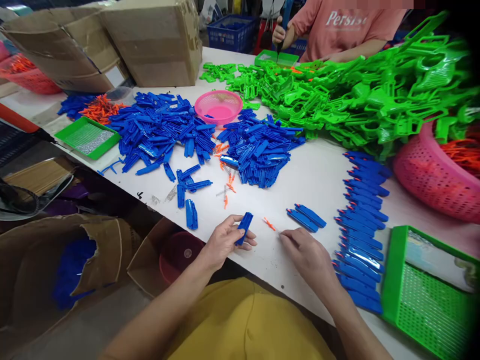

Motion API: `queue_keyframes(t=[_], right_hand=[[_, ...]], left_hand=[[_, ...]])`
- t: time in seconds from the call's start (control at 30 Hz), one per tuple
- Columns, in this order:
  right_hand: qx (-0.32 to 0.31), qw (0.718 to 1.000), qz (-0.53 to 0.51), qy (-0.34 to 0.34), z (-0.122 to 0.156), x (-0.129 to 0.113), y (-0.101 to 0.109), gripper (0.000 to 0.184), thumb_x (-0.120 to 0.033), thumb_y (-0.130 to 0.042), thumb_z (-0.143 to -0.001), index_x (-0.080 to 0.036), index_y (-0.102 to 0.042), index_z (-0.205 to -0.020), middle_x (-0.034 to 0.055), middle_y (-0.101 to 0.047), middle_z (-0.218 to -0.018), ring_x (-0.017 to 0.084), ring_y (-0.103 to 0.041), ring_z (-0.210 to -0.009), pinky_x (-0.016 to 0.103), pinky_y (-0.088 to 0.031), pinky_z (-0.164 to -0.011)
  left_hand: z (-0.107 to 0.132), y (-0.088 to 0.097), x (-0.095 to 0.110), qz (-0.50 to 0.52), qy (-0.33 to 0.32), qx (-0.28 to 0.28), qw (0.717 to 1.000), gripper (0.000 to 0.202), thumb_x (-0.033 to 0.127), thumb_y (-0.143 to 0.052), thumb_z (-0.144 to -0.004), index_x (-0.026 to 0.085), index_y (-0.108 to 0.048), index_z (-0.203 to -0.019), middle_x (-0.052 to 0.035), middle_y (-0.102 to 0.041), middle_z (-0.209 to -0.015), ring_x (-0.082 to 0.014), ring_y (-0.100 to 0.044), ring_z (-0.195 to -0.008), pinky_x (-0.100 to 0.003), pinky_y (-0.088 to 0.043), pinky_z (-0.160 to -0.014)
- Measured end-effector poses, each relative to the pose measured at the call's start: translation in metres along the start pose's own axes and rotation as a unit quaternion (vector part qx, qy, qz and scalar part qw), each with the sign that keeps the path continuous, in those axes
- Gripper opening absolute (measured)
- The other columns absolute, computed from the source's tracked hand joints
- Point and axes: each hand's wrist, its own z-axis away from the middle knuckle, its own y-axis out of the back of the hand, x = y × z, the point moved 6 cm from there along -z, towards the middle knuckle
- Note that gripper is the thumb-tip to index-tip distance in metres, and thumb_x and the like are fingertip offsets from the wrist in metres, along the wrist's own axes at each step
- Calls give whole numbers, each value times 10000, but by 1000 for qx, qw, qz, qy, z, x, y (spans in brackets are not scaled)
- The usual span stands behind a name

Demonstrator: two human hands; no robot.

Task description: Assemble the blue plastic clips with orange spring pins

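Between the thumb and fingers of my left hand (227, 240) is a blue plastic piece (244, 228), held tilted above the table's front edge. My right hand (305, 250) pinches the end of a small spring (278, 231), with an orange plastic part (269, 224) at its far end. Just beyond my right hand lie a few blue pieces with orange tips (306, 217), side by side. Loose orange parts with springs (227, 187) are scattered ahead of my left hand. A row of orange-tipped blue pieces (360, 230) runs along the right.
Blue pieces form two heaps (161, 130) around a pink basket (218, 107). Green toy gun shells (356, 95) pile up at the back right. Green trays stand left (87, 137) and right (431, 295). A co-worker (337, 30) holds a tool across the table. Cardboard boxes (150, 45) stand back left.
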Motion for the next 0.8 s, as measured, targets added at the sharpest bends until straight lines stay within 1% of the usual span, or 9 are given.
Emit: queue_keyframes(t=[0.1, 0.17, 0.23, 0.3, 0.33, 0.4, 0.5, 0.67, 0.8], right_hand=[[52, 997, 52, 6, 6, 7, 3, 318, -417, -418, -985, -228, -674, -978, 56, -680, -937, 221, -641, -857, 324, -436, -684], [74, 995, 72, 17, 8, 8, 4, 328, -402, -397, -998, -219, -669, -984, 62, -674, -929, 219, -636, -868, 321, -434, -692], [89, 991, 90, 29, 9, 8, 4, 337, -391, -383, -1009, -215, -668, -974, 63, -666, -909, 213, -629, -863, 312, -425, -680], [102, 988, 108, 34, 10, 6, 6, 333, -389, -388, -1013, -214, -668, -969, 65, -660, -904, 206, -621, -849, 302, -409, -647], [107, 987, 114, 37, 10, 5, 7, 325, -389, -396, -1013, -213, -667, -973, 67, -659, -910, 204, -617, -849, 298, -402, -632], [118, 985, 118, 44, 9, 2, 8, 308, -388, -414, -1012, -204, -661, -997, 74, -660, -933, 205, -611, -875, 295, -397, -622], [144, 981, 123, 50, 4, 0, 8, 293, -395, -440, -1006, -195, -654, -1019, 78, -662, -955, 213, -602, -913, 295, -400, -634], [160, 975, 137, 70, -9, -1, 1, 249, -348, -455, -1000, -196, -649, -966, 78, -652, -914, 224, -578, -878, 321, -413, -695], [156, 977, 113, 89, -12, -3, -2, 201, -272, -462, -987, -206, -624, -888, 71, -621, -861, 226, -554, -845, 335, -407, -705]], left_hand=[[3, -11, -13, 79, 36, 7, 996, 328, 255, -725, -768, 178, -569, -1045, -100, -730, -1007, -204, -711, -871, -342, -551, -786], [6, -15, -21, 90, 50, 8, 995, 308, 254, -711, -768, 174, -575, -1033, -118, -708, -1101, -205, -701, -899, -339, -548, -781], [8, -15, -25, 35, 47, 9, 998, 301, 281, -680, -794, 175, -597, -1063, -110, -701, -1084, -185, -685, -831, -309, -530, -712], [12, -11, -21, -94, 9, 11, 995, 291, 298, -627, -837, 184, -628, -1105, -76, -702, -939, -167, -649, -734, -291, -496, -651], [13, -9, -16, -177, -27, 13, 984, 282, 290, -602, -855, 193, -646, -1116, -64, -692, -891, -171, -637, -730, -297, -488, -658], [18, -6, -3, -335, -111, 15, 935, 243, 245, -569, -873, 220, -672, -1092, -57, -684, -899, -194, -630, -805, -322, -487, -739], [22, -7, 11, -480, -181, -6, 859, 192, 161, -531, -877, 230, -648, -1012, -52, -662, -997, -210, -608, -931, -351, -473, -858], [18, -11, 15, -551, -203, -78, 806, 232, 89, -453, -905, 208, -584, -1054, -73, -593, -1104, -192, -588, -1058, -349, -480, -957], [11, -6, 19, -596, -228, -47, 768, 268, 146, -509, -920, 199, -556, -1179, -107, -542, -1267, -224, -548, -1189, -388, -473, -1028]])
